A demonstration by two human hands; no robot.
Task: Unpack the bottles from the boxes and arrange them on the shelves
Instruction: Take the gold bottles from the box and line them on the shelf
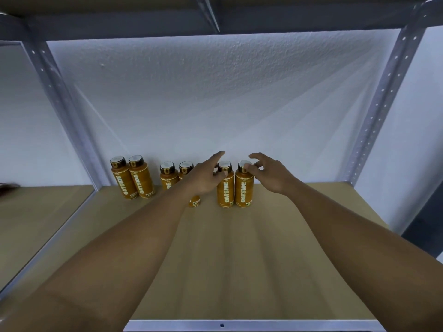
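Observation:
Several orange OATSIDE bottles with dark caps stand upright in pairs along the back of the tan shelf board. The left pair is apart from the middle pair, which my left forearm partly hides. My left hand hovers with fingers stretched out beside the fifth bottle, its thumb at that bottle's cap. My right hand is over the rightmost bottle, fingers loosely bent, with the thumb tip touching the cap. Neither hand grips a bottle. No box is in view.
Grey perforated metal posts stand at the left and right of the shelf bay. An upper shelf runs overhead. A white wall is behind. A metal front rail edges the board. Another shelf board adjoins on the left.

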